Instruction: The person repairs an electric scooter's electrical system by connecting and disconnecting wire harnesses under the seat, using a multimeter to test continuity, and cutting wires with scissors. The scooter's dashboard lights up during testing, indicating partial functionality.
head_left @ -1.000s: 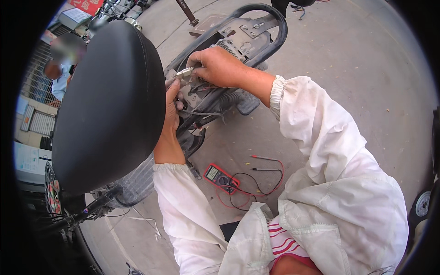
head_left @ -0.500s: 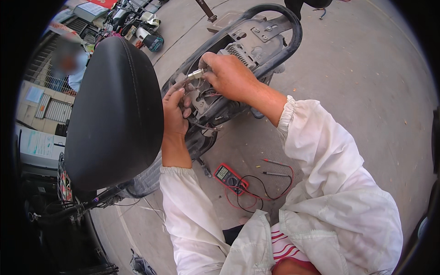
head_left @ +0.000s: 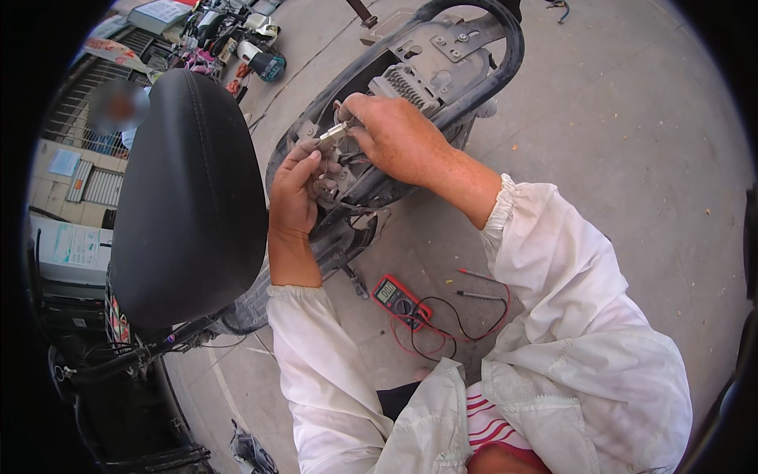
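Both of my hands are inside the open frame of a two-wheeled vehicle [head_left: 501,55]. My right hand [head_left: 395,138] grips one end of a pale plastic connector [head_left: 333,133] between thumb and bent fingers. My left hand [head_left: 296,182] is closed at the connector's other end, with thin wires around its fingertips; exactly what those fingers pinch is partly hidden. A finned metal unit [head_left: 407,87] sits just beyond my right hand. The raised black seat [head_left: 189,205] is beside my left hand.
On the concrete floor [head_left: 616,134] lie a red multimeter [head_left: 401,300] and its two probes [head_left: 478,294]. Handlebars [head_left: 110,367] extend at lower left. A blurred person [head_left: 118,107], parked two-wheelers [head_left: 237,43] and a metal post [head_left: 359,12] stand beyond.
The view has shifted, so the vehicle's top sits further right. Both hands still grip at the connector, with my left fingers slightly repositioned along the wires.
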The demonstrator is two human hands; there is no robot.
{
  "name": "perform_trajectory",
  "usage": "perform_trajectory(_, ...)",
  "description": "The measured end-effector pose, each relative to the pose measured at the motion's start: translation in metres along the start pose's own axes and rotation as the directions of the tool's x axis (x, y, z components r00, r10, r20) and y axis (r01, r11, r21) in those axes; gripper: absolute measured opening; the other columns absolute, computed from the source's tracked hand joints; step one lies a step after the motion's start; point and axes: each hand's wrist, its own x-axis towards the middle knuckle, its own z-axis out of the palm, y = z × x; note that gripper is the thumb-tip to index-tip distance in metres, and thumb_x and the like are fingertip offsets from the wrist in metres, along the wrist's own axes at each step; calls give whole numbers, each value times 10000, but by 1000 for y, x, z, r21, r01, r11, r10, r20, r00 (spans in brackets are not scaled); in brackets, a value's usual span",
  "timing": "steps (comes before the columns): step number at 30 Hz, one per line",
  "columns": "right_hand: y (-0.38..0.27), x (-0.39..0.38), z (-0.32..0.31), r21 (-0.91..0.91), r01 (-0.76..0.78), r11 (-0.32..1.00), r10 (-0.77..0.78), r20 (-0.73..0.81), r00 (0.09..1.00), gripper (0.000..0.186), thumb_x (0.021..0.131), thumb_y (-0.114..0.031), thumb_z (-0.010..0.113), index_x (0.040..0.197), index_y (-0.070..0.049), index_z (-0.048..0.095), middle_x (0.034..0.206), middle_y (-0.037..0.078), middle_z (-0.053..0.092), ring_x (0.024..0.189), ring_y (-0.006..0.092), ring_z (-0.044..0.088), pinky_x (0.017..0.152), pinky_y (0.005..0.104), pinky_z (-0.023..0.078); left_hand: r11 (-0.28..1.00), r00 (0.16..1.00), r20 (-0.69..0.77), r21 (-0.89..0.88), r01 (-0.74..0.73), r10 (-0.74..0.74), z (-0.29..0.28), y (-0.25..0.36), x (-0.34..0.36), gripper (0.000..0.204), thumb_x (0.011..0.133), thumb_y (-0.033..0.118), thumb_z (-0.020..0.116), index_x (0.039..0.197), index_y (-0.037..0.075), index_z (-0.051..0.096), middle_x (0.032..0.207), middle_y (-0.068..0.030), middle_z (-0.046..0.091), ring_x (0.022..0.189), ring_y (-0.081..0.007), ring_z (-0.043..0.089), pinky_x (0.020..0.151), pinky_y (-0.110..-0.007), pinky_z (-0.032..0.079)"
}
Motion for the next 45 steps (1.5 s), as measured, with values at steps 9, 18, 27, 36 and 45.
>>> perform_trajectory(9,2,-5,-28,127,-13,992,11,13,1000,194,883,-127,622,1035,-9,645,895,191,672,827,356,654,724,412,499,993,996,-52,-81,-82,78,-4,-6,1,145,986,100,523,1083,23,598,956,-89,683,683,-105,629,590,-213,544)
perform_trajectory(18,-38,-50,18,45,-29,999,18,219,976,183,817,-152,692,925,-10,652,828,181,644,852,372,629,716,439,500,991,997,-45,-122,-63,58,-8,-7,0,145,977,86,532,1082,5,590,999,-135,683,849,-197,696,665,-278,579)
perform_trajectory(27,-21,-51,33,456,-391,800,315,235,919,188,838,-157,681,866,27,649,787,219,660,746,389,642,661,449,494,966,939,-323,-179,-185,120,28,-9,-29,225,989,133,536,1150,-19,570,1020,-121,659,934,-235,673,814,-340,567)
perform_trajectory(36,-22,-54,24,638,-584,502,334,480,811,182,919,-159,630,961,17,654,767,31,648,582,61,540,501,232,433,994,967,-247,-73,-85,65,34,-24,-61,188,980,170,581,1014,2,659,959,-107,702,834,-179,677,765,-290,567)
perform_trajectory(45,-21,-56,13,667,-727,159,242,688,684,231,952,-199,603,1041,15,597,831,44,665,585,72,573,487,201,415,954,987,-160,-293,-68,21,28,-31,-60,135,957,133,606,999,11,645,920,-95,694,798,-164,671,684,-267,558)
